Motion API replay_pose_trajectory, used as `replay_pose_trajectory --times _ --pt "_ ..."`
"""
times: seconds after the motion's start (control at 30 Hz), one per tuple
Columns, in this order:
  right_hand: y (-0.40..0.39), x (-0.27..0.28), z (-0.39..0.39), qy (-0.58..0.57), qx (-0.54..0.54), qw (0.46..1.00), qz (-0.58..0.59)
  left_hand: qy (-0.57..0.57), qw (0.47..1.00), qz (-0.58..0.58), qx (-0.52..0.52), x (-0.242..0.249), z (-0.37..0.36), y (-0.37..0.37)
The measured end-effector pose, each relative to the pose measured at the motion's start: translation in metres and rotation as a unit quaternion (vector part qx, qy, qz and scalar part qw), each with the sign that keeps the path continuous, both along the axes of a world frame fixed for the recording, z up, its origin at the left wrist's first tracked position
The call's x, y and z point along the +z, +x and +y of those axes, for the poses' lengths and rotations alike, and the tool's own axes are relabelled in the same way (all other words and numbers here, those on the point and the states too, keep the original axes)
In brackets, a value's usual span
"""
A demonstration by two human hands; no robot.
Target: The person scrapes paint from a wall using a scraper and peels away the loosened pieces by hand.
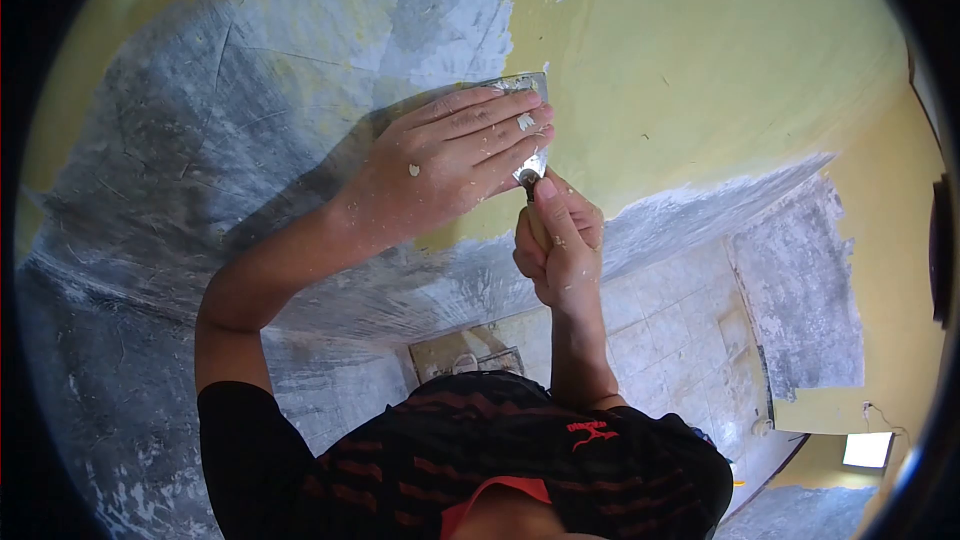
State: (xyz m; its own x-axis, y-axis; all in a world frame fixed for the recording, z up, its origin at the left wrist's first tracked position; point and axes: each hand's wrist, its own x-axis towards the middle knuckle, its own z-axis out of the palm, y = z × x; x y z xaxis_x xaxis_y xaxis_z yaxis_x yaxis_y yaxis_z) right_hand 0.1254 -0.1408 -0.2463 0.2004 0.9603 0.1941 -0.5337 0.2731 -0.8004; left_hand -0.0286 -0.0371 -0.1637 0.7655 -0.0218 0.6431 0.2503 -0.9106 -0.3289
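Note:
My right hand point(560, 245) is wrapped around the handle of a paint scraper point(531, 168), its thumb lying along the top. The scraper's wide metal blade is against the wall, where yellow paint point(680, 80) meets a bare grey-white patch point(330, 10). Flat across the blade lies my left hand point(450, 155), fingers stretched out and pressing on it, so much of the metal is hidden. Small paint flakes cling to the back of this hand and its fingers.
Light floor tiles point(665, 325) show below the wall. Another wall at the right has a grey stripped area point(800, 290) beside yellow paint. A bright rectangular opening point(867, 450) is at the lower right. Dark stripped wall point(110, 370) fills the left side.

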Motion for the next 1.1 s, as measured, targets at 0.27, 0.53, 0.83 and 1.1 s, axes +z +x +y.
replay_pose_trajectory --times 0.27,0.53,0.83,1.1 --pt "0.000 0.003 -0.003 0.004 -0.006 1.000 -0.014 -0.006 1.000 -0.017 0.002 -0.003 -0.001 0.002" --pt "-0.008 0.000 0.001 0.028 -0.016 0.999 0.008 0.003 1.000 -0.013 -0.008 0.002 0.002 0.000" --pt "-0.011 -0.003 0.006 0.036 -0.028 0.999 0.005 0.036 0.999 -0.011 -0.010 0.002 0.006 0.001" --pt "-0.014 0.000 0.012 0.029 -0.033 0.999 0.018 0.064 0.998 -0.006 -0.013 0.007 0.009 -0.001"
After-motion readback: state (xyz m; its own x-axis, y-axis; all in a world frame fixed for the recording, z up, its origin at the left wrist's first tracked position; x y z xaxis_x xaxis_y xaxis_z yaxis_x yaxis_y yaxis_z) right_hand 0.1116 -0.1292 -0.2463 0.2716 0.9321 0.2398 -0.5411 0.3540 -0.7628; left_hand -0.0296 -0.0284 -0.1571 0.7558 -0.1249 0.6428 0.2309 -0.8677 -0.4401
